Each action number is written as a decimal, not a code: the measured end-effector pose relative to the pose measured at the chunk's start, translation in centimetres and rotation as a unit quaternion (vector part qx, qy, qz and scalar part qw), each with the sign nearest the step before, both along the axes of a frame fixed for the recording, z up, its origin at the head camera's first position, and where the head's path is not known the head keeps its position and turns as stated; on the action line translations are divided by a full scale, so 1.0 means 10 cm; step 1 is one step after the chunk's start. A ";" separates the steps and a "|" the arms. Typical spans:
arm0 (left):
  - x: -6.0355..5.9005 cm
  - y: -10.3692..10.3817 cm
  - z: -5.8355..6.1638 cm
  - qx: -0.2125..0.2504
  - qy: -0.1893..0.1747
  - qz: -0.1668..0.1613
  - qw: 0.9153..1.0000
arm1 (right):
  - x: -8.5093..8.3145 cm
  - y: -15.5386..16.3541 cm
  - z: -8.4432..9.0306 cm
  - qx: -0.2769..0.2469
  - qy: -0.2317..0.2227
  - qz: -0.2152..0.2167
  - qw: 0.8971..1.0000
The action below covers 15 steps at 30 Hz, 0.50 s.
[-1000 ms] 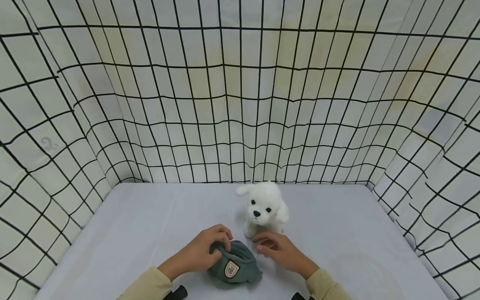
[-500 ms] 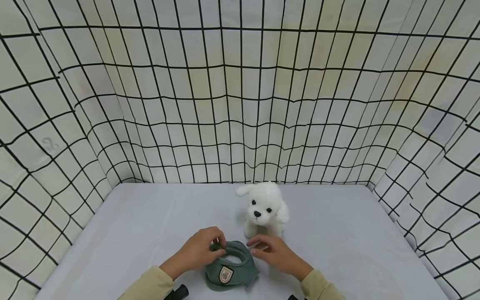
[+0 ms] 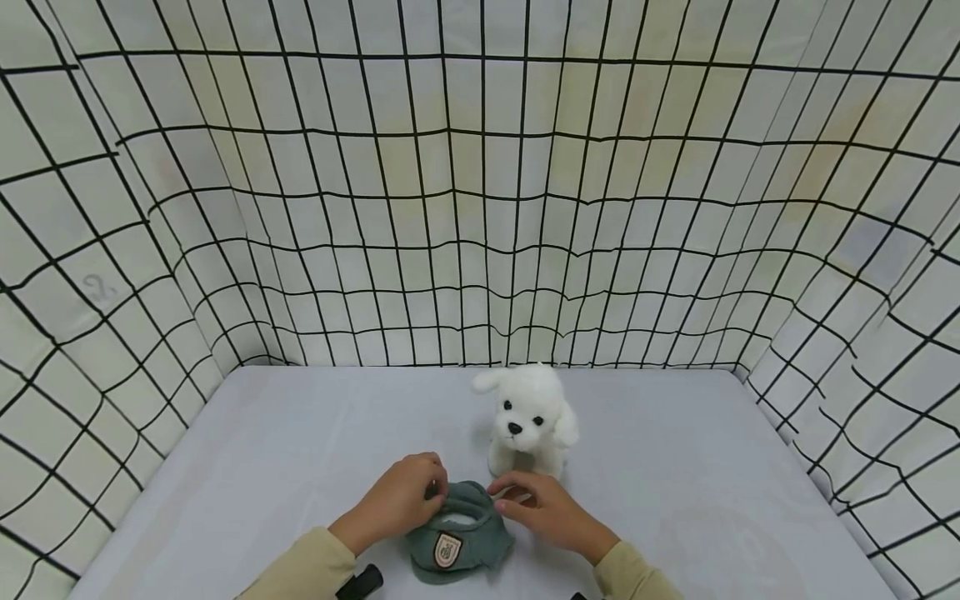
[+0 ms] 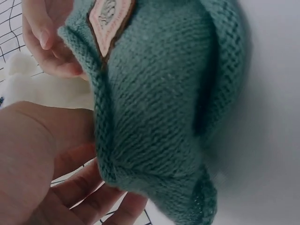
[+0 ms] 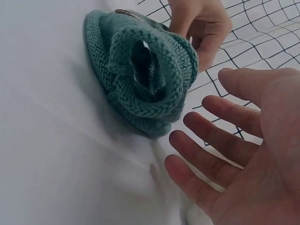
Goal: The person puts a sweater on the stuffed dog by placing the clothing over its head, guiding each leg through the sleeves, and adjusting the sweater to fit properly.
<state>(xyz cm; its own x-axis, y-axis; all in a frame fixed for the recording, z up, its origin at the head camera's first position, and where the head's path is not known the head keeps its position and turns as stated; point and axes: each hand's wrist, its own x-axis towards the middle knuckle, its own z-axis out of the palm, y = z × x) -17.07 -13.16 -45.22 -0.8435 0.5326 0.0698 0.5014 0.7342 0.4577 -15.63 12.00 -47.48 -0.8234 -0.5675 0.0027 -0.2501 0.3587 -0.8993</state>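
A small green knitted toy sweater (image 3: 483, 542) with a shield-shaped patch (image 3: 447, 550) stands on the table, its neck opening facing up. My left hand (image 3: 401, 502) pinches its left edge; the left wrist view has the thumb at the ribbed hem, the other fingers behind the knit. Seen from the right wrist, a round ribbed opening (image 5: 176, 89) of the sweater faces the camera. My right hand (image 3: 549, 512) is beside the sweater's right side, its fingers (image 5: 220, 136) spread and slightly bent, holding nothing. A white plush dog (image 3: 528, 408) stands just behind.
The white table (image 3: 300, 417) ends at a back wall of white sheeting behind black netting (image 3: 480, 208), which also rises on both sides. A black cylindrical end (image 3: 362, 582) shows beneath the left sleeve.
The sweater has shifted slightly left and turned, its patch now further left. My right hand has come left, closer to it; my left hand keeps its edge. The plush dog stays put.
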 end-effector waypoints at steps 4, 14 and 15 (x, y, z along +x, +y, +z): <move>0.01 0.01 0.04 -0.017 0.003 0.001 1.000 | 0.01 -0.02 0.00 0.001 -0.002 -0.001 1.000; 0.05 0.01 0.00 -0.049 0.030 0.032 0.998 | 0.01 -0.06 0.01 0.000 -0.015 -0.002 1.000; 0.04 0.02 -0.01 -0.045 0.035 0.033 0.998 | 0.01 -0.06 0.01 0.000 -0.017 -0.005 1.000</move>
<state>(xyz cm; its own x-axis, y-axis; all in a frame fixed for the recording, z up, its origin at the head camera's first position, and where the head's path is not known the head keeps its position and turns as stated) -16.65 -12.98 -45.30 -0.8716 0.4829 0.0846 0.4793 0.8030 0.3542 -15.53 11.43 -47.42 -0.8281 -0.5600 -0.0253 -0.2160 0.3605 -0.9074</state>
